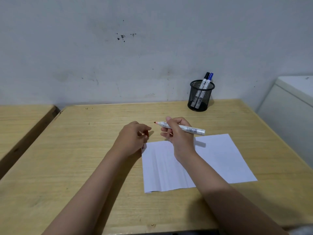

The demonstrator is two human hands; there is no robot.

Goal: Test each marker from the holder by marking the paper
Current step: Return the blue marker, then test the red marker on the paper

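My right hand (176, 131) grips an uncapped white marker (191, 129) with a red tip, held level above the top edge of the paper, tip pointing left. My left hand (133, 138) hovers just left of that tip, fingers curled around a small dark red cap (147, 134). White paper (220, 158) lies flat on the wooden desk (84, 158); a small red mark (143, 147) shows at its top left corner. A black mesh holder (200, 96) at the back right holds a black-capped marker (205, 78) and a blue-capped marker (210, 78).
The desk stands against a scuffed grey wall. A second wooden desk (20, 122) sits to the left across a narrow gap. A white cabinet (291, 106) stands at the right edge.
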